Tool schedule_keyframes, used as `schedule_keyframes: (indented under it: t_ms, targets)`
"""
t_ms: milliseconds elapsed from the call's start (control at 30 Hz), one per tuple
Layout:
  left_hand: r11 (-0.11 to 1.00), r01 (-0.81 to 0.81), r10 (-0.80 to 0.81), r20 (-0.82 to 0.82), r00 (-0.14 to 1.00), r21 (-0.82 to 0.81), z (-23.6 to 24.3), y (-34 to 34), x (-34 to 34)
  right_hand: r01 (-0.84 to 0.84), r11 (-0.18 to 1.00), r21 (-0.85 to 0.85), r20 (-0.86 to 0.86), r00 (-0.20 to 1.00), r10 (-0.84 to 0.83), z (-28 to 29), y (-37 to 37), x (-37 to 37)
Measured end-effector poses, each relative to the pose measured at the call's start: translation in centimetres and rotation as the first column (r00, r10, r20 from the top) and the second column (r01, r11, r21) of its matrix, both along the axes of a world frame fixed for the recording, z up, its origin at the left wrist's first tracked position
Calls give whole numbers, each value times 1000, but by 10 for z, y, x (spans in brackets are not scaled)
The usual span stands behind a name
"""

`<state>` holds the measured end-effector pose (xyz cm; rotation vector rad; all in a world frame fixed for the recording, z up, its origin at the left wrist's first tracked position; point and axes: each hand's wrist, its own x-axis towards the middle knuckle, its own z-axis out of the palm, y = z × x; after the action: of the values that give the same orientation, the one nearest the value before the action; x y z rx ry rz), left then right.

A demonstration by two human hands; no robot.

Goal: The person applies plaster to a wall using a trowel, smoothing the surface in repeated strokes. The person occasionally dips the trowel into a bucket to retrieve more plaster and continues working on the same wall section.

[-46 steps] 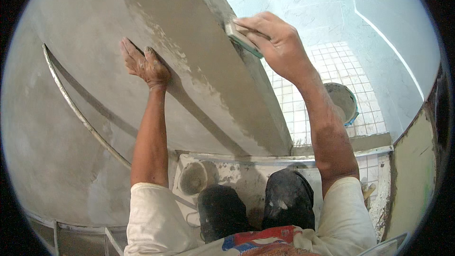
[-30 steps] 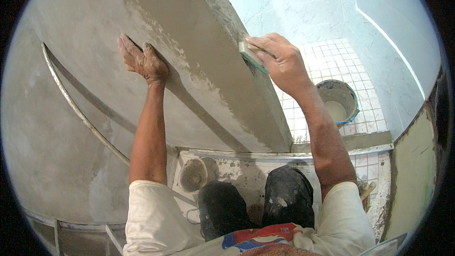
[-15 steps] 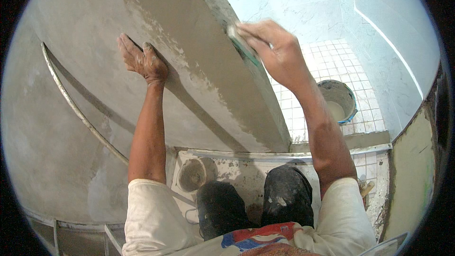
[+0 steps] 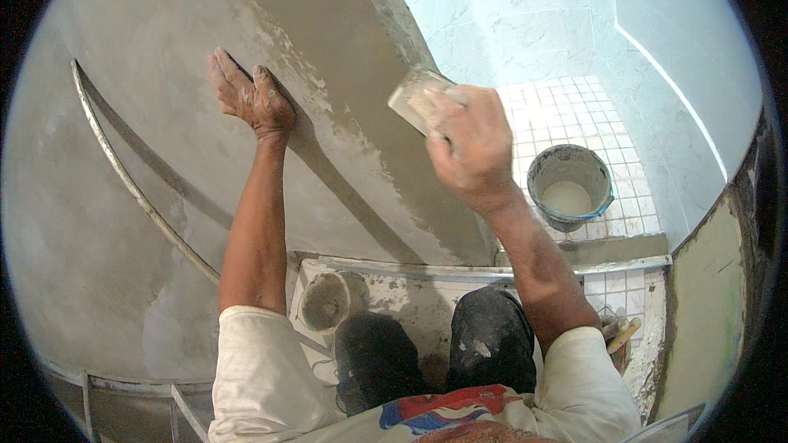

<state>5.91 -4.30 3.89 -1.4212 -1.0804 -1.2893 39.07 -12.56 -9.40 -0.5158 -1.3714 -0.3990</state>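
Observation:
My left hand point(image 4: 254, 98) lies stretched out flat against the grey plastered wall point(image 4: 156, 189), its thumb apart and nothing in it. In my right hand point(image 4: 476, 143) is a small flat rectangular hand float point(image 4: 410, 98), pale and smeared with mortar, gripped between thumb and fingers. The float is at the outer corner of the wall, over a darker, damp-looking band of plaster point(image 4: 353, 90). Motion blurs the right hand a little, and the hand hides part of the float.
A dark bucket point(image 4: 566, 224) with greyish water stands on the white tiled floor point(image 4: 603, 115) at right. A mortar-stained bowl point(image 4: 324, 302) sits near my knees. A long thin strip point(image 4: 123, 172) leans on the wall at left. A tool with a wooden handle point(image 4: 625, 335) lies by my right elbow.
My right hand has come down and turned, moving the float from the wall's narrow edge side toward its front face. My left hand stays flat on the wall.

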Motion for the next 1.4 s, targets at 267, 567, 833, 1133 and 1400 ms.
schedule_keyframes:
  t_ms: [267,567,833,1133,1400]
  targets:
    - [1000,5,-5,18,1000,-3,0,-3,2,84,996,42,268,959,-92,16,7,-38]
    - [1000,14,-14,-1,1000,14,3,-1,-4,127,988,88,152,979,-139,62,4,-32]
    - [999,27,-27,24,999,20,-3,-4,-1,36,994,106,280,958,-65,38,-5,-58]
    - [1000,6,-6,38,999,-8,-1,2,-7,52,998,-27,378,925,-38,38,1,-70]
    - [994,-35,49,-126,991,108,-14,64,-75,-438,245,-865,-326,862,389,-98,-142,95]
